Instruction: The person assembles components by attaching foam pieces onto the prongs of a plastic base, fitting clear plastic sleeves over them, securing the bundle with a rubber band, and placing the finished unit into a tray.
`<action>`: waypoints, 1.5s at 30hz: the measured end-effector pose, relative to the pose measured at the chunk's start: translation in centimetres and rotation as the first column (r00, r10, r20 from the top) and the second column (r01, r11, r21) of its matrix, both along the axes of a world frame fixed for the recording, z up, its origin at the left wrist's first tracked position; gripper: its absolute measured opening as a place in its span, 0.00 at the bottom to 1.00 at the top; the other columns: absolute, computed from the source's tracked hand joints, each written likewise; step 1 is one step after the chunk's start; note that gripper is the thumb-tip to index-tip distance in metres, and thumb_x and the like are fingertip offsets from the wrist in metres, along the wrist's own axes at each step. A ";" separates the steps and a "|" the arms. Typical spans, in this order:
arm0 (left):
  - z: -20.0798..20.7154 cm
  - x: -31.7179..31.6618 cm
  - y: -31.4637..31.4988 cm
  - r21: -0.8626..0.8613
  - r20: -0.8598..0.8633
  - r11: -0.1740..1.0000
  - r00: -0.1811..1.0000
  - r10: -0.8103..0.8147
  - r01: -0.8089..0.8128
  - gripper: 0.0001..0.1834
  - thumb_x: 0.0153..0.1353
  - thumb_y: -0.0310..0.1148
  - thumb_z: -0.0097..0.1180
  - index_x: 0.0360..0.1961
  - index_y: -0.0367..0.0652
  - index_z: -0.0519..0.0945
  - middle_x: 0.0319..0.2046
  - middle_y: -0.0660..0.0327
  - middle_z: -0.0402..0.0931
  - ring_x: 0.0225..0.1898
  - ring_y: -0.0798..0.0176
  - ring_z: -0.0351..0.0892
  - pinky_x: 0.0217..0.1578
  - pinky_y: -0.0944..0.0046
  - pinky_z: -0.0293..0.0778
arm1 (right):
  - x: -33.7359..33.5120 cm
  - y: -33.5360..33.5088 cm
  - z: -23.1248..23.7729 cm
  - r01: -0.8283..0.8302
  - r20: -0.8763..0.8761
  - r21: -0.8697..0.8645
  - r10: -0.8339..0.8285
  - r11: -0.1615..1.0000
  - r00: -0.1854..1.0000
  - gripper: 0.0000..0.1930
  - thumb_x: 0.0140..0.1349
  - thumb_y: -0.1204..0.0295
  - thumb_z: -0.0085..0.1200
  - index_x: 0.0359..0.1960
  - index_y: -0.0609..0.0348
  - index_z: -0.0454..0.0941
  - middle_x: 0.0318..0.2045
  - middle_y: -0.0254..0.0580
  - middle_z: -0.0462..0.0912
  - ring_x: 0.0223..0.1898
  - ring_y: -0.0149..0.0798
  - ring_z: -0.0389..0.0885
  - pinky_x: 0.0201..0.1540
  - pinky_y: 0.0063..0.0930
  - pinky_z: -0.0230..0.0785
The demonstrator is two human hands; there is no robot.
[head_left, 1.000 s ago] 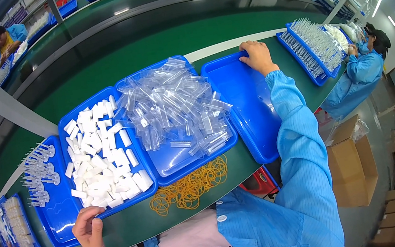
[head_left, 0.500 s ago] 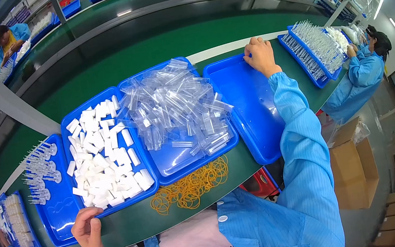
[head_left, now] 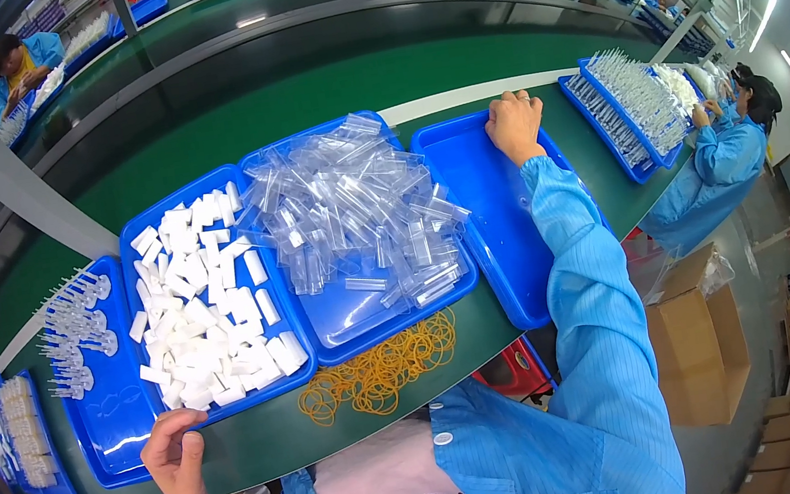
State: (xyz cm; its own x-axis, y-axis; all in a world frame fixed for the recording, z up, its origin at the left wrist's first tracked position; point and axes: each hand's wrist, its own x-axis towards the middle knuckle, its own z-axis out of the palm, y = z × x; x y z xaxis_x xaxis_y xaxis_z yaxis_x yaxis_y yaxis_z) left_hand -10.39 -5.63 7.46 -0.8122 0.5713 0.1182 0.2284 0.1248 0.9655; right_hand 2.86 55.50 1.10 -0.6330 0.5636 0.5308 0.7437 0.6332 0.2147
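My right hand (head_left: 516,127) is closed over the far rim of a blue tray (head_left: 499,232) at the right of the row, whose bottom shows bare. By the near left corner of another blue tray (head_left: 226,409), my left hand (head_left: 180,469) is open, fingers bent and thumb apart, with nothing in it. Short white cylinders (head_left: 212,308) fill that tray. Between these two trays stands a third, heaped with clear plastic sleeves (head_left: 355,212). A pile of yellow rubber bands (head_left: 382,370) lies on the green table in front of it.
Left of the white pieces, a blue tray (head_left: 125,442) holds clear stemmed parts (head_left: 78,327). Stacked trays of thin clear parts (head_left: 632,102) stand at right, near a co-worker (head_left: 730,154). An open cardboard box (head_left: 697,346) is below right. A grey post (head_left: 33,187) rises at left.
My right hand has shifted slightly left along the tray's far rim, its forearm swinging left too. My left hand stays nearly in place. The whole view has shifted slightly.
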 end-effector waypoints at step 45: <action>0.7 -0.7 -4.8 0.042 0.004 0.976 0.977 0.212 -0.212 0.14 0.58 0.37 0.60 0.37 0.34 0.79 0.35 0.57 0.78 0.38 0.65 0.76 0.40 0.70 0.68 | -19.8 -0.1 9.5 -0.356 -0.202 -0.197 0.318 0.914 0.926 0.12 0.53 0.59 0.61 0.34 0.52 0.84 0.33 0.46 0.84 0.40 0.49 0.81 0.44 0.42 0.73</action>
State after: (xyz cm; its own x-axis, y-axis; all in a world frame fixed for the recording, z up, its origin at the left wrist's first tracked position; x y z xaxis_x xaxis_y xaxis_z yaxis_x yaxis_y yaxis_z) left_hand -11.11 -10.39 8.20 -0.9142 0.3808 0.1390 0.2016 0.1296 0.9709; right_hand -16.98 55.36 10.63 -0.7224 0.4486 0.5263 0.4898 0.8691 -0.0685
